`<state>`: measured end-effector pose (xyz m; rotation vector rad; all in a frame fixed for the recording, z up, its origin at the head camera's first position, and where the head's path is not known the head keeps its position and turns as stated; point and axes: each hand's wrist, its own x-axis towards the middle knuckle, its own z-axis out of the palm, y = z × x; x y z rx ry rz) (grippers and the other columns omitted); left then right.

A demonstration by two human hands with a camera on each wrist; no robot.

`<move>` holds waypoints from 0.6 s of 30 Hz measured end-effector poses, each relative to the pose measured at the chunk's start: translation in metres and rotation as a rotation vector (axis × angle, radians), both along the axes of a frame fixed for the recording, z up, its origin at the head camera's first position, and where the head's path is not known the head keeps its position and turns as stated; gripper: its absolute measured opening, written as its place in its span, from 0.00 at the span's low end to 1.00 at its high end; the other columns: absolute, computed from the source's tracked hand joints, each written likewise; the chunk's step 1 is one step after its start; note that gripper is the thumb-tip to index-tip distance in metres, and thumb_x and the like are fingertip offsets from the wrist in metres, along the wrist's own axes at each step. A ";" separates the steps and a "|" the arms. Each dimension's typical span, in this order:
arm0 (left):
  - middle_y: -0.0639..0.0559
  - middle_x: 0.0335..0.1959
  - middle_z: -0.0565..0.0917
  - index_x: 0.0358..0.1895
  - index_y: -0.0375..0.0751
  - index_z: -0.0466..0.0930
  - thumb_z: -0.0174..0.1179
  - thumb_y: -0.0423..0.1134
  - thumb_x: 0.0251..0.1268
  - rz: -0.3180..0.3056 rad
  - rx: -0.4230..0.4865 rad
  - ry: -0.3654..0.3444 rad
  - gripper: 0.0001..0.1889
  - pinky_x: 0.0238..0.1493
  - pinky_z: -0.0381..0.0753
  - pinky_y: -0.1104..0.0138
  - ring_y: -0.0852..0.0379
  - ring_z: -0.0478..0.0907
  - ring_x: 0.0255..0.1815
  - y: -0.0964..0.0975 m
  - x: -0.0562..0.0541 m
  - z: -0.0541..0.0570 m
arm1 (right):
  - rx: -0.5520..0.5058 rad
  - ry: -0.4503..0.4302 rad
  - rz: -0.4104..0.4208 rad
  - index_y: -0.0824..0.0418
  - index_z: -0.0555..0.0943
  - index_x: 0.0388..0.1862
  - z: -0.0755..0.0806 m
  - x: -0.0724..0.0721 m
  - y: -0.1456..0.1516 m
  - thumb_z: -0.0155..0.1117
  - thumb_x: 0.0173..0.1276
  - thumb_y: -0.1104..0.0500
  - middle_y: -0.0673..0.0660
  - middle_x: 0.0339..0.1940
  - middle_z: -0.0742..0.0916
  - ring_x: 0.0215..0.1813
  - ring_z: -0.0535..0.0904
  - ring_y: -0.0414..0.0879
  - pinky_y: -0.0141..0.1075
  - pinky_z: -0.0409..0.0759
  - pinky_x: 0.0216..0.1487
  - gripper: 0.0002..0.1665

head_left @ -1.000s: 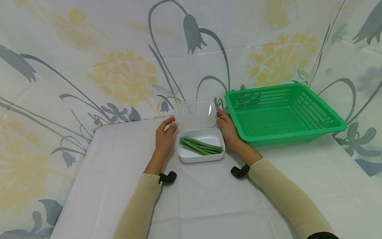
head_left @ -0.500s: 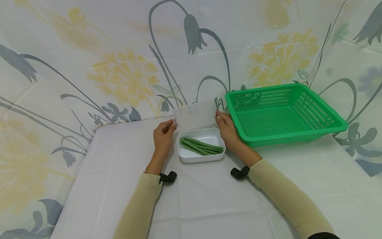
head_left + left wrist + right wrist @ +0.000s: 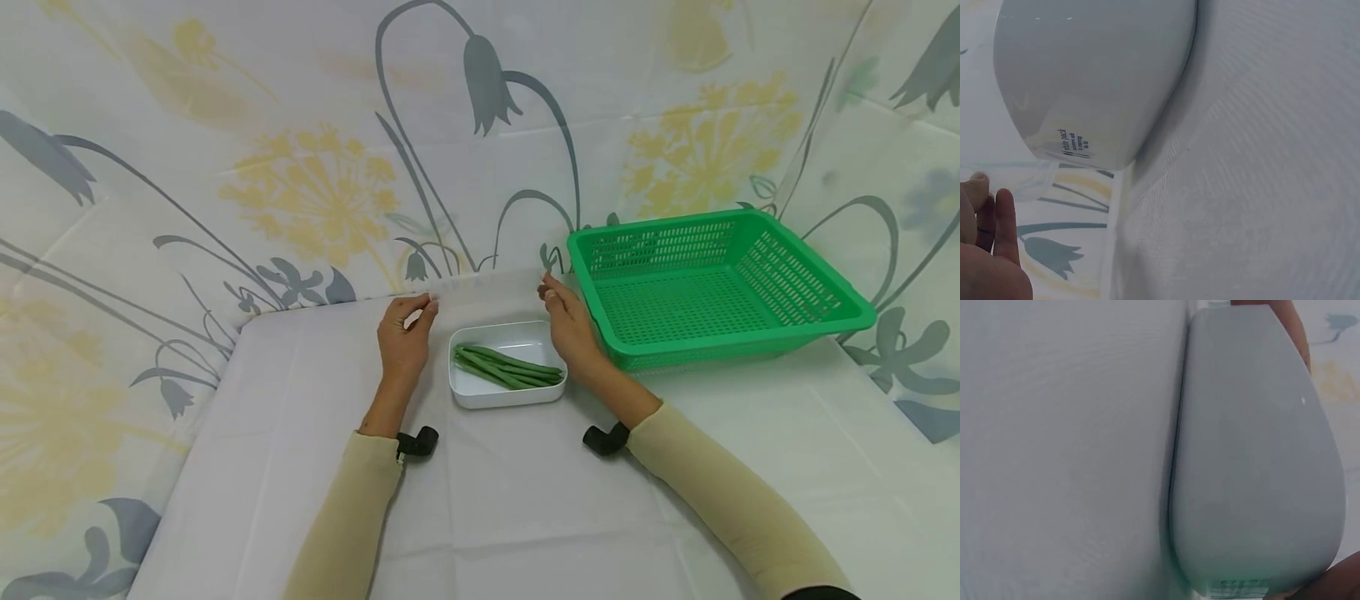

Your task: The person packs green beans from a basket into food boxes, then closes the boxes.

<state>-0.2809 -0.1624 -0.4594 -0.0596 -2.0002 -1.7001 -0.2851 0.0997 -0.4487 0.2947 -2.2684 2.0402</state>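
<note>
Beyond a white rectangular container (image 3: 506,399), a clear plastic lid (image 3: 491,296) hardly shows against the white cloth. My left hand (image 3: 403,342) pinches the lid's left end between thumb and fingertips. At the opposite end, my right hand (image 3: 573,329) holds the lid by its fingertips, alongside the container's right wall. A small bunch of green beans (image 3: 502,368) lies inside the container. In the left wrist view, the container's printed side (image 3: 1097,81) rises close by the left fingers (image 3: 1005,225). The right wrist view is mostly filled by the container's wall (image 3: 1260,450).
A green plastic basket (image 3: 720,342) stands at the right, close to my right hand. White cloth (image 3: 510,500) covers the table, and a flower-patterned curtain (image 3: 315,100) hangs behind it.
The clear lid has tipped from upright to flatter, losing its bright reflections. My left hand has shifted slightly left; the container and beans have stayed put.
</note>
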 end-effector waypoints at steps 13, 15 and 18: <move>0.38 0.45 0.89 0.56 0.41 0.91 0.68 0.29 0.73 -0.096 -0.105 0.132 0.13 0.44 0.83 0.75 0.63 0.85 0.42 -0.008 0.010 0.019 | -0.229 -0.072 0.011 0.73 0.55 0.84 0.034 0.024 -0.003 0.34 0.92 0.48 0.67 0.83 0.63 0.84 0.61 0.57 0.41 0.63 0.83 0.36; 0.39 0.45 0.89 0.57 0.42 0.91 0.67 0.28 0.74 -0.111 -0.112 0.117 0.14 0.45 0.84 0.75 0.60 0.86 0.43 -0.010 0.013 0.022 | -0.243 -0.080 0.012 0.73 0.55 0.84 0.038 0.028 -0.004 0.34 0.92 0.50 0.65 0.85 0.61 0.85 0.59 0.56 0.40 0.64 0.82 0.35; 0.42 0.46 0.89 0.58 0.42 0.91 0.65 0.27 0.75 -0.145 -0.092 0.088 0.14 0.47 0.85 0.74 0.58 0.86 0.44 -0.011 0.017 0.028 | -0.258 -0.080 0.013 0.73 0.55 0.84 0.043 0.033 -0.003 0.35 0.92 0.52 0.61 0.87 0.59 0.87 0.55 0.53 0.40 0.63 0.82 0.34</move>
